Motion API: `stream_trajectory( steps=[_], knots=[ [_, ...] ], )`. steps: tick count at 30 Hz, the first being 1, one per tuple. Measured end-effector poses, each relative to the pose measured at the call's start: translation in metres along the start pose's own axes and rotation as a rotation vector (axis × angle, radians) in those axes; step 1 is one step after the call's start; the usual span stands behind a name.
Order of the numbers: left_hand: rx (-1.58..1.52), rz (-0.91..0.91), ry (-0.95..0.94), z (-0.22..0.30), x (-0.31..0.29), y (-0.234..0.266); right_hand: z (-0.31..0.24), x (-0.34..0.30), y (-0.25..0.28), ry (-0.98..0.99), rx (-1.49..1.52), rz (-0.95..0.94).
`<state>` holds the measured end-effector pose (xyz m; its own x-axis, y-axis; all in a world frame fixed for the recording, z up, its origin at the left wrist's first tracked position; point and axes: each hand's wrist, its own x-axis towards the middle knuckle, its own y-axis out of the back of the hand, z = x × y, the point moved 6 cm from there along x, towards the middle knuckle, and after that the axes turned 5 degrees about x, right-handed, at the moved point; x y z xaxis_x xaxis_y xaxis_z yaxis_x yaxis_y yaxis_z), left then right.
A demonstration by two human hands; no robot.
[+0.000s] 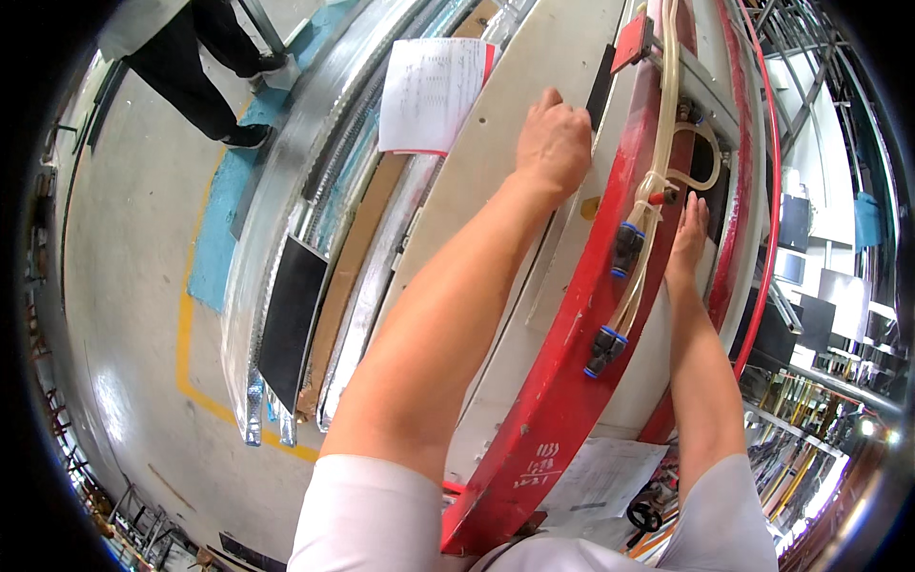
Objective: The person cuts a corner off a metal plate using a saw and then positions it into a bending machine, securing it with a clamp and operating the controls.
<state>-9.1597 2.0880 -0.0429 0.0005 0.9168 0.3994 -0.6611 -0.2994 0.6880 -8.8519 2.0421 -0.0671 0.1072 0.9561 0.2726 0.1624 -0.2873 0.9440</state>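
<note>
My left hand (555, 143) is closed over the pale machine bed, its knuckles up. The edge of a black strip (600, 86) shows just beyond it; whatever the fingers hold is hidden beneath them. Across a long red beam (581, 353), my right hand (690, 236) lies with its fingers stretched out, beside a dark piece (717, 181) partly hidden by the frame. Clear air tubes (664, 95) run along the beam between my hands, with black and blue fittings (627, 243) on them.
Left of the bed lie long wrapped profiles (329, 276), a black panel (289, 324) and a written sheet (434, 93). Another person (181, 76) stands at the upper left. A red hose (774, 191) curves along the right; racks of profiles (810, 429) stand beyond.
</note>
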Motion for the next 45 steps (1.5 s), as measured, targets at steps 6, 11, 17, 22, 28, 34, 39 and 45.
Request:
stream_trajectory(
  steps=[6,11,17,22,28,34,39,45],
  knots=[
    [0.037,0.026,0.071,-0.008,0.001,-0.014,-0.012,0.0,0.004,-0.074,-0.004,-0.038],
    [0.101,-0.049,0.049,-0.005,0.005,-0.017,0.01,0.002,-0.003,-0.005,-0.011,-0.006],
    [0.082,-0.058,0.078,-0.008,0.004,-0.016,0.009,0.002,-0.005,-0.018,-0.038,-0.029],
    [0.058,-0.047,0.077,-0.007,0.004,-0.015,0.009,0.004,-0.003,-0.088,0.013,-0.062],
    [0.068,-0.051,0.07,-0.005,0.003,-0.015,0.005,0.002,-0.002,-0.159,-0.043,-0.084],
    [0.069,-0.029,0.054,-0.006,0.005,-0.015,0.007,0.003,-0.002,-0.091,-0.016,-0.068],
    [0.074,-0.038,0.062,-0.007,0.005,-0.015,0.007,0.006,-0.001,-0.129,0.036,-0.085],
    [-0.228,0.052,0.182,-0.015,-0.005,0.006,-0.003,-0.001,0.01,-0.099,0.081,0.056]
  ],
)
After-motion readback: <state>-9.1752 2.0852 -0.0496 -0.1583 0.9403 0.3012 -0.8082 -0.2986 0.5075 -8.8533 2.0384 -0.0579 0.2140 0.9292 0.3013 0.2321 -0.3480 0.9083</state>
